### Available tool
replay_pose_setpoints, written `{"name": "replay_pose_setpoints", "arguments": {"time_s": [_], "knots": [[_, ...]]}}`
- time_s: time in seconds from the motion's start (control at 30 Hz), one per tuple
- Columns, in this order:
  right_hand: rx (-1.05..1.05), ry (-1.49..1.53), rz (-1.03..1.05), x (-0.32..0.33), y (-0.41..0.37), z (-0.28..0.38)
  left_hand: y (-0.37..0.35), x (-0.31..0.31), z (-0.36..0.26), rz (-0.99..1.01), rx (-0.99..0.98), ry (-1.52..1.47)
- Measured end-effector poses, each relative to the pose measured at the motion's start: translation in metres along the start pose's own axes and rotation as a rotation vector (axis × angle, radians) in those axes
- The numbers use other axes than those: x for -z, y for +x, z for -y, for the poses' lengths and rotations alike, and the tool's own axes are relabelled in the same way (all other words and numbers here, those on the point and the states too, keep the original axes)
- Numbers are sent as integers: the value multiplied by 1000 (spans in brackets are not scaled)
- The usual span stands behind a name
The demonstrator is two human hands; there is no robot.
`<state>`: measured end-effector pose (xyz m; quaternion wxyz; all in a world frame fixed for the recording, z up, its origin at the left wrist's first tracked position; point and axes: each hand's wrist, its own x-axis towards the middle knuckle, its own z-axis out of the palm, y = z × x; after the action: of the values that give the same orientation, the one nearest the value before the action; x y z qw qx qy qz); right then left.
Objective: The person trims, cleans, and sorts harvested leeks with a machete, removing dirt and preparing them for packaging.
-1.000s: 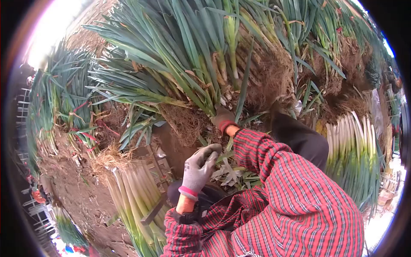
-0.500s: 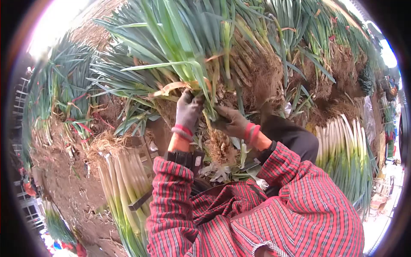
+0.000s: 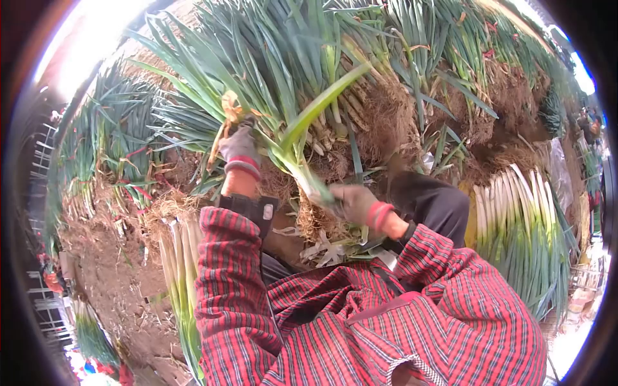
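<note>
Right hand [image 3: 353, 203] clenched on leek [image 3: 306, 122] just above the roots. Left hand [image 3: 239, 153], 10 o'clock, pinches dry outer leaf [image 3: 228, 106]. Shank likely stiff, leaves floppy: take hold low.

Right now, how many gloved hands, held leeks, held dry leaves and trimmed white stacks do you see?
Gloved hands: 2 (left hand, right hand)
Held leek: 1, in the right hand
Held dry leaf: 1, in the left hand
Trimmed stacks: 2 (left stack, right stack)
Total: 6
</note>
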<state>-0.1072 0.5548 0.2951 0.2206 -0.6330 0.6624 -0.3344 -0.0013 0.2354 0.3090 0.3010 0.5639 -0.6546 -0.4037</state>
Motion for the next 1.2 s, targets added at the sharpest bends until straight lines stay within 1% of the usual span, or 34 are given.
{"name": "replay_pose_setpoints", "arguments": {"time_s": [0.03,0.07,0.1,0.13,0.17,0.2,0.23,0.27,0.3,0.33,0.37,0.4,0.47,0.5,0.53,0.57,0.63,0.67,0.7,0.73,0.77,0.8,0.83,0.87,0.93,0.97,1.0,1.03,1.07,1.1,1.13,1.17,1.2], "knots": [[-164,-153,230,2,-14,10,14,4,6,-44,56,-122],[-326,-309,461,4,-30,20,28,11,8,-76,47,-203],[-474,-304,377,-51,-68,-36,33,24,-3,-107,-2,-262],[-485,-216,424,-69,-86,-64,37,36,-13,-110,-172,-248],[-500,-127,472,-86,-103,-90,42,46,-20,-131,-420,-163],[-486,-151,580,-78,-94,-88,47,54,-26,-131,-542,-215],[-469,-176,688,-65,-82,-85,4,74,-73,60,-318,-670],[-445,-209,801,-48,-66,-80,-43,95,-124,136,-39,-1135],[-421,-237,915,-34,-54,-72,-31,91,-104,193,-184,-1060],[-419,-217,688,-26,-40,-62,-8,79,-66,254,-328,-978],[-511,-42,425,-16,-24,-50,3,73,-54,345,-328,-1004],[-467,148,238,-4,-5,-41,0,60,-49,422,-305,-1016],[-236,350,-129,18,32,-13,-25,33,-51,522,-251,-987],[-247,325,-62,42,52,12,-60,26,-70,503,-186,-897],[-141,396,-171,44,67,21,-97,19,-90,490,-120,-807],[-17,773,-76,37,85,12,-119,17,-103,483,-146,-629],[122,837,-181,41,100,26,-116,-5,-85,513,-125,-518],[52,920,-193,46,96,33,-117,-12,-81,523,-96,-461],[-15,1000,-204,52,91,38,-117,-14,-80,521,-145,-412],[-84,1079,-213,59,88,41,-118,-12,-75,514,-290,-349],[-89,1098,-237,65,85,43,-122,-13,-70,473,-585,-226],[-96,1117,-265,72,82,42,-128,-13,-63,465,-794,-111],[-102,1137,-299,75,80,41,-142,-1,-67,602,-686,239],[-51,1293,-357,74,82,42,-146,-30,-10,777,-450,24],[-29,1340,-352,81,80,47,-176,-71,61,926,-459,-69],[-27,1215,-337,90,77,50,-198,-81,69,904,-712,60],[-24,1091,-324,100,74,54,-205,-98,89,934,-730,128],[-34,998,-367,110,73,56,-208,-118,117,998,-592,194],[19,1224,-394,128,72,63,-207,-133,145,1048,-426,262],[56,1232,-419,157,73,70,-203,-142,172,1067,-277,319],[93,1240,-443,185,74,76,-204,-143,194,1048,-174,363],[113,1036,-477,215,76,71,-209,-136,210,1015,-84,401],[182,1197,-335,239,81,51,-214,-119,195,931,-50,467]]}}
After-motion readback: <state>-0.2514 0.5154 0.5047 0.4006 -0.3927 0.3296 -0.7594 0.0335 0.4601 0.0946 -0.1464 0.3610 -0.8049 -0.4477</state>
